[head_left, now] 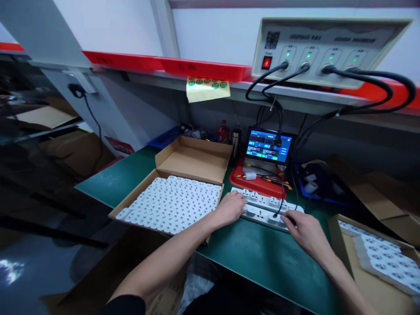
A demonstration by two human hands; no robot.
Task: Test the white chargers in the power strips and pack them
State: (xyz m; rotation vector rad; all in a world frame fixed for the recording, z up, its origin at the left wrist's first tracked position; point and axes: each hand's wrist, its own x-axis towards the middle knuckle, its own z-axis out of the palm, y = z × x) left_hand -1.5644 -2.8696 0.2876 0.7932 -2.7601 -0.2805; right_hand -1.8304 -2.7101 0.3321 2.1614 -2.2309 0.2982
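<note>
Our two hands are at the front long white plastic socket strip (pixel 260 214).
It lies on the green flat-topped desk (pixel 249 258), just in front of another long white plastic socket strip (pixel 262 200). Our left hand (pixel 232 206) bends its grip at the left end; our right hand (pixel 305 225) has thumb and fingers close at the right end. We can't tell if either pinches anything. The thin black cord (pixel 282 192) might snag on our right fingers and tug the strip crooked.

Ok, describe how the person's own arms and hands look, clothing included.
The left hand and right hand are ungloved, with bare wrists. A plain black sleeve ends near the left elbow; no sleeve shows on the right arm.
</note>
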